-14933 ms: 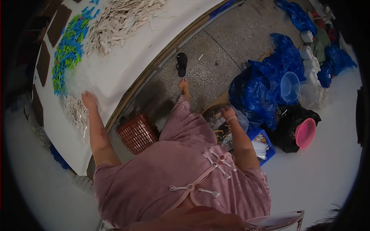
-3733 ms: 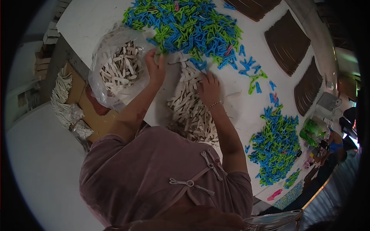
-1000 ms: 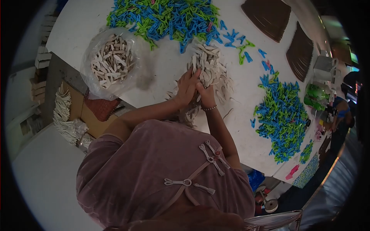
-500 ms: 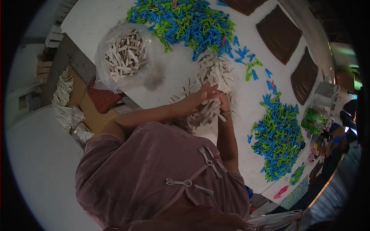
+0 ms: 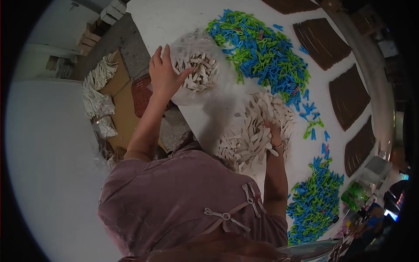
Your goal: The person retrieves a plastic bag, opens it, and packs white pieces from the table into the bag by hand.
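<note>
My left hand [image 5: 163, 73] is raised at the near side of a clear plastic bag [image 5: 185, 98], its fingers spread and holding nothing. Inside the bag lie many small, off-white, elongated pieces [image 5: 203, 72]; their exact kind is unclear. A loose heap of similar pale pieces [image 5: 248, 139] spreads over the table in front of my chest. My right hand [image 5: 274, 132], with a beaded bracelet at the wrist, reaches into the right side of this heap. Its fingertips are partly buried among the pieces, so its grip is hidden.
Beyond the bag lies a big heap of blue and green plastic clothespins [image 5: 262, 52]; another such heap [image 5: 316, 201] is at right. Brown fan-shaped stacks [image 5: 349, 96] line the white table's [image 5: 159, 22] far edge. Bundled white strips [image 5: 98, 85] lie on cardboard at left.
Both hands were together over the pale heap. My left hand has moved left to the bag and spread its fingers; my right hand stays at the heap. The camera view has shifted.
</note>
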`<state>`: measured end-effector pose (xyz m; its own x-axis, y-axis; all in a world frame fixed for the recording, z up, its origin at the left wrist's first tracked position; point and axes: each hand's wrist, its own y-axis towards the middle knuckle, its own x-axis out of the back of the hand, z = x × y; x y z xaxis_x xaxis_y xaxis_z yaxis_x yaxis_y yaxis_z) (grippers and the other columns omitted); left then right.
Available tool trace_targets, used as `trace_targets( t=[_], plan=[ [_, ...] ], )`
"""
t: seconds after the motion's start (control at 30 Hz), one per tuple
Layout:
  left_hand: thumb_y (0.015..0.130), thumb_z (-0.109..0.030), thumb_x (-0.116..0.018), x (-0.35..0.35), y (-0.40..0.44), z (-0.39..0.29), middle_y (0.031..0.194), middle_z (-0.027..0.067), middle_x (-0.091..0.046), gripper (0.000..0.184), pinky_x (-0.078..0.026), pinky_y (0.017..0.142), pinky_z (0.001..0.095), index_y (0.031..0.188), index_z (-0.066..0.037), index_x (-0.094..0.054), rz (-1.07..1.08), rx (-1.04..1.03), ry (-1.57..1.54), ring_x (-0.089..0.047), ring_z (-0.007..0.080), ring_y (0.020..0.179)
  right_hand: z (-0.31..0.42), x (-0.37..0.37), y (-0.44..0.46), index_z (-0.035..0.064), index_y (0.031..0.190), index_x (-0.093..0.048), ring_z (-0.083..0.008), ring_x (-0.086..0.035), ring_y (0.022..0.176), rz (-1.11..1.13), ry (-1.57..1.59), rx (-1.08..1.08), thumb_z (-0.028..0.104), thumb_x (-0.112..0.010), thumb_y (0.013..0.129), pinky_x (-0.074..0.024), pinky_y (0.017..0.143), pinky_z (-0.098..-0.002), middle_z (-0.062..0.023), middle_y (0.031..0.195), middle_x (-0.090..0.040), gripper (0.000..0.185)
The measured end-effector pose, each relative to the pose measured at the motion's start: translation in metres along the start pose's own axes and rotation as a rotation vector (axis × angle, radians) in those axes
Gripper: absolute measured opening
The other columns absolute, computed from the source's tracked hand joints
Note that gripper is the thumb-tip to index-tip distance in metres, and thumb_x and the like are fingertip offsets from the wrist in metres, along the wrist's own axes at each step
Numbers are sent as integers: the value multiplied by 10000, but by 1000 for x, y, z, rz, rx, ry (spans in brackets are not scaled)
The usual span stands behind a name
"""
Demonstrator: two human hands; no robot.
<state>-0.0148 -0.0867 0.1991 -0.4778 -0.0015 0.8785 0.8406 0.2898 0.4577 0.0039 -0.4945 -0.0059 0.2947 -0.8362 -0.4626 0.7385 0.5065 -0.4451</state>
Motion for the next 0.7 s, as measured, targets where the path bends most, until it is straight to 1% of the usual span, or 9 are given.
trace_targets(
  t=[0.1,0.13,0.17,0.3,0.5,0.53,0.6,0.67,0.7],
  plan=[
    [680,-459,-726,-17,4,13,1225,200,-459,802,-358,921,478,1271,-22,-406,2,95,-57,-433,370,1129,24,-58,25,5,1066,-633,-214,-523,1075,57,-77,36,317,-656,773,-413,886,-340,-103,1134,-591,428],
    [680,-459,-726,-18,8,16,1225,200,-459,802,-358,921,478,1271,-22,-406,-5,106,-60,-433,370,1129,30,-71,45,5,1088,-617,-213,-524,1073,114,-95,-95,314,-661,768,-413,894,-342,-105,1137,-588,447],
    [719,-429,-699,-19,12,18,1162,183,-511,693,-394,875,461,1248,-55,-452,112,141,-41,-490,352,1055,34,-86,63,5,1110,-602,-213,-525,1071,169,-114,-227,310,-666,763,-412,902,-345,-107,1140,-584,467],
    [831,-308,-604,-25,19,23,895,136,-624,320,-475,687,401,1100,-135,-604,264,198,-303,-606,313,769,65,-186,97,5,1160,-558,-204,-542,1041,258,-223,-104,260,-671,760,-434,885,-337,-109,1095,-599,488],
    [867,-211,-560,12,36,14,749,164,-621,215,-470,591,355,1032,-106,-650,295,241,-521,-612,315,670,85,-254,189,17,1233,-487,-195,-560,1004,391,67,-276,162,-689,729,-464,833,-324,-120,1115,-576,562],
    [867,-211,-560,14,40,14,749,164,-621,215,-470,591,355,1032,-106,-650,297,244,-517,-612,315,670,92,-273,196,4,1254,-457,-207,-557,1009,335,54,-129,163,-674,740,-462,840,-338,-132,1140,-560,579],
    [883,-161,-566,15,49,12,615,132,-528,222,-423,536,248,1084,-109,-646,203,183,-547,-402,75,538,86,-309,214,-9,1275,-427,-220,-555,1014,276,45,17,164,-658,752,-459,848,-351,-144,1165,-544,597],
    [882,-161,-567,11,56,3,612,131,-535,215,-427,536,250,1070,-94,-649,188,150,-587,-422,78,528,62,-344,227,-3,1278,-411,-282,-551,1029,-228,-410,664,211,-632,776,-452,861,-394,-176,1156,-543,589],
    [881,-161,-569,11,58,-1,609,129,-543,210,-431,535,251,1056,-79,-652,168,115,-625,-442,82,518,44,-356,227,-3,1278,-411,-282,-551,1029,-241,-406,662,211,-632,776,-452,861,-394,-176,1156,-543,589]
  ],
)
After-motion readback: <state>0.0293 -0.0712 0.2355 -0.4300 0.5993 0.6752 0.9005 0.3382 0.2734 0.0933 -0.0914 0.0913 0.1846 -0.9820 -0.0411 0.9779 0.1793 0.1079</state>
